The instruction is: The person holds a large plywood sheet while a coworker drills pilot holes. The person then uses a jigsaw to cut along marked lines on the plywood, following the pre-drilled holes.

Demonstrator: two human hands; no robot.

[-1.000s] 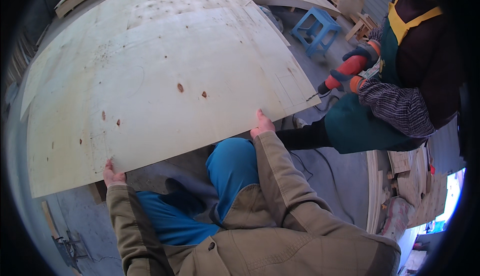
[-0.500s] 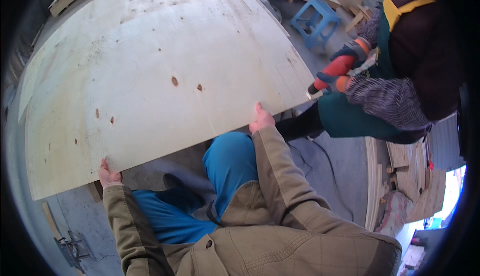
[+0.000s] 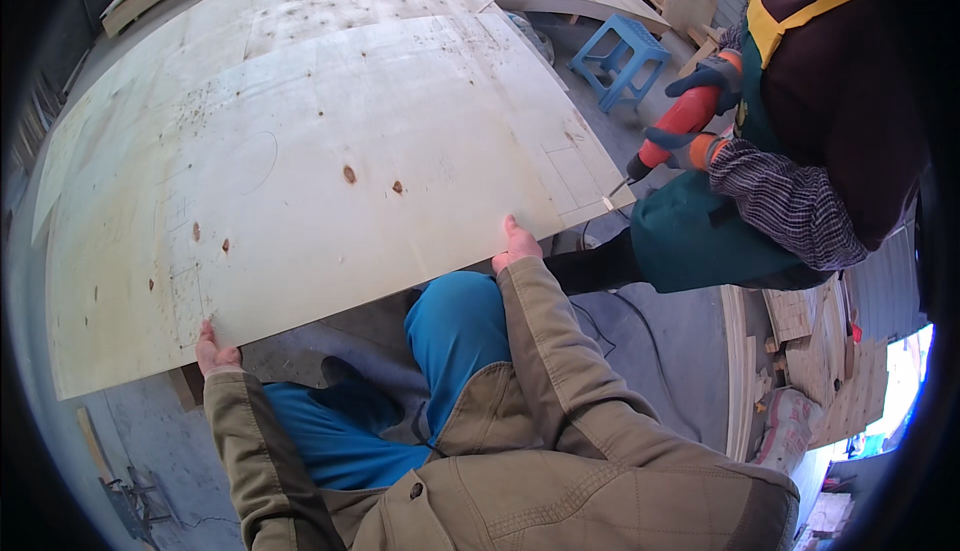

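Plywood sheet [image 3: 330, 161] edge in both hands' grip

Viewpoint: head-worn fisheye, above the person's own arms.
Facing: steeply down and forward, over the large pale plywood sheet [image 3: 330, 171] beyond the fingertips.
Nearness: close; sleeves fill the lower frame.
Rim: straight edges bend.
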